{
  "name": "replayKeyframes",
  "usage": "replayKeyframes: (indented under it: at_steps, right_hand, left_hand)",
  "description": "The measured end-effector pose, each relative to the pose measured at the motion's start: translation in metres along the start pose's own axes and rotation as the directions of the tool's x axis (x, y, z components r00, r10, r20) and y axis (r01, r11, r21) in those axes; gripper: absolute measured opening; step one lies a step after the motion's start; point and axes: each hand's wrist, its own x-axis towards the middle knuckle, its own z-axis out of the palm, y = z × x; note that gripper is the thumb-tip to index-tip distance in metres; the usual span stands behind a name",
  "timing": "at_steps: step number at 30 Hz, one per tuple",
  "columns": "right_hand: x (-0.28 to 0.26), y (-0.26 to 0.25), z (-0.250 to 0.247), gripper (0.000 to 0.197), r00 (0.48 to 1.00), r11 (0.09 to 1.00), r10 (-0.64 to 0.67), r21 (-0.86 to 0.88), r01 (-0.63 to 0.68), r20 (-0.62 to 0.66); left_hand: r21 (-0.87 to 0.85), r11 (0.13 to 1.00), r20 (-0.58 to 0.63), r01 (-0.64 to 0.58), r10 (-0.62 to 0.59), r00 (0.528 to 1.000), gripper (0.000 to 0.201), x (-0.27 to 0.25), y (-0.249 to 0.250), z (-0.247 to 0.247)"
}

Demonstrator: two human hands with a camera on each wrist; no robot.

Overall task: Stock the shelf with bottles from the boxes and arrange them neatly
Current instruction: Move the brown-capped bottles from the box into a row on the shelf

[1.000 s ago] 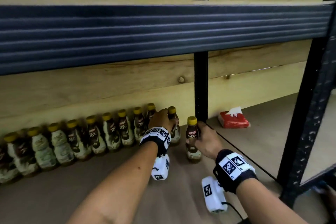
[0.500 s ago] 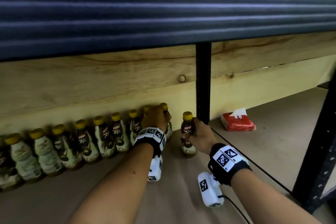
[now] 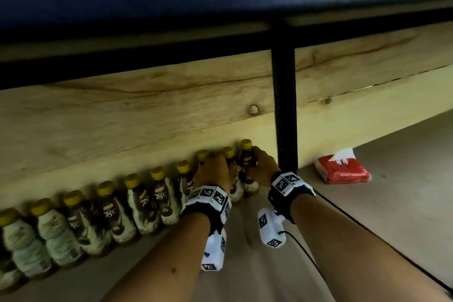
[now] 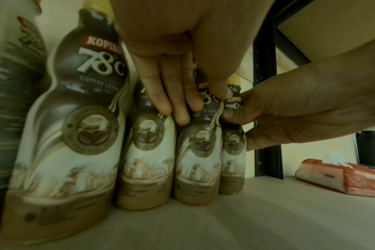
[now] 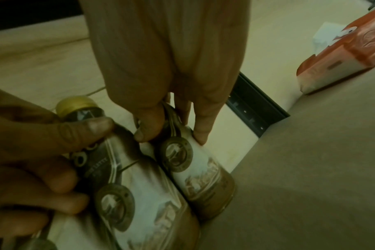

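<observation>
At the right end of a row of bottles [image 3: 117, 213] ranged along the shelf [image 3: 397, 179] back board, an upright end bottle [image 3: 246, 162] is gripped by the right hand [image 3: 263, 170], fingers curled round its neck. Its neighbour [image 4: 196, 148] is pinched at the shoulder by the left hand [image 3: 213, 171], just beside. The gap appears closed; release is judged next. A red tissue pack [image 3: 342, 171] lies well apart rightward.

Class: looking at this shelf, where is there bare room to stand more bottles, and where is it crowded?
Free: the shelf board in front of the bottle row, and the stretch around the red tissue pack. Crowded: along the wooden back wall, where both hands meet.
</observation>
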Motion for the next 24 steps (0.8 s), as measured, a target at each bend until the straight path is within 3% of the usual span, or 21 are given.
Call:
replayKeyframes:
  at_steps: [5,9,12,15,18,22,24]
  right_hand:
    - [-0.008,0.005,-0.005,0.059,1.0,0.997,-0.02,0.071,0.02,0.011]
    - [-0.027,0.007,-0.009,0.089,0.996,0.994,0.027,0.102,-0.036,0.087]
    - [-0.06,-0.002,-0.016,0.064,0.986,0.999,0.051,0.002,-0.052,0.159]
    - [-0.093,-0.012,-0.029,0.042,0.969,0.995,0.003,-0.098,0.022,0.248]
    - [-0.119,-0.017,-0.033,0.036,0.95,0.987,-0.017,-0.15,0.066,0.311]
    - [-0.163,-0.033,-0.009,0.018,0.904,0.995,-0.009,-0.088,0.052,0.427]
    - [-0.195,-0.047,0.009,0.02,0.857,0.997,-0.026,-0.046,0.058,0.515]
  left_hand:
    - [0.0,1.0,-0.012,0.026,-0.026,1.0,0.046,0.002,0.005,0.005]
    - [-0.062,0.997,0.04,0.04,-0.038,0.998,0.051,-0.006,0.006,-0.002]
    - [-0.148,0.989,0.034,0.021,-0.016,0.999,0.054,-0.02,0.007,-0.011]
    - [-0.148,0.987,-0.001,-0.062,0.062,0.998,0.042,-0.048,0.005,-0.024]
    - [-0.15,0.984,0.085,-0.097,0.11,0.99,0.028,-0.084,-0.008,-0.04]
    - [-0.138,0.985,0.276,-0.103,0.138,0.951,0.042,-0.137,-0.046,-0.065]
    - [-0.114,0.984,0.304,-0.136,0.165,0.938,0.048,-0.169,-0.071,-0.083]
